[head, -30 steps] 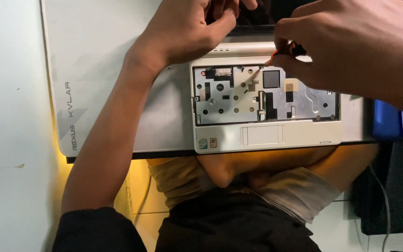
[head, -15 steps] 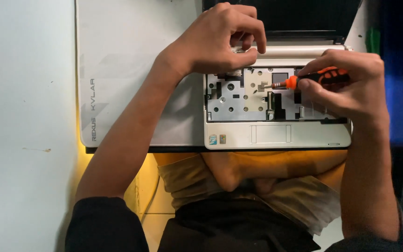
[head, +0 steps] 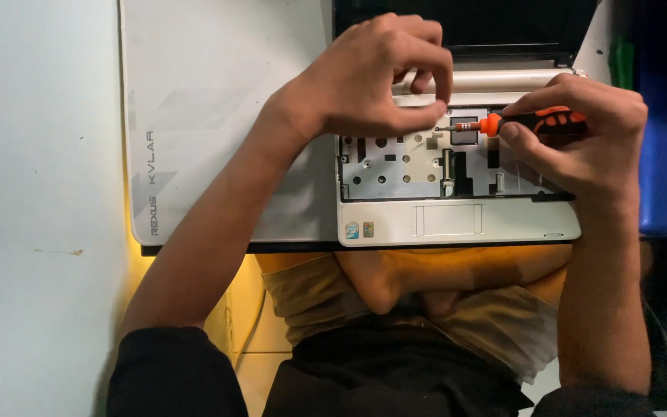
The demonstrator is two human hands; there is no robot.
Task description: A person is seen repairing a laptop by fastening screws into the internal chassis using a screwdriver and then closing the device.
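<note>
Over opened laptop (head: 457, 220): right hand (head: 580, 147), screwdriver (head: 534, 121).

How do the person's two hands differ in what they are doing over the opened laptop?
The right hand grips an orange-and-black screwdriver, whereas the left hand holds no tool that can be seen. The right hand lies at the right side of the exposed metal plate, while the left hand is curled above its upper edge, fingertips near the screwdriver's tip. Both are bare and rest over the white laptop.

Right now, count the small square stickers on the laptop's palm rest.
2. Both sit side by side on the white palm rest, left of the touchpad: a blue sticker nearest the left corner and an orange sticker beside it. None appears hidden.
</note>
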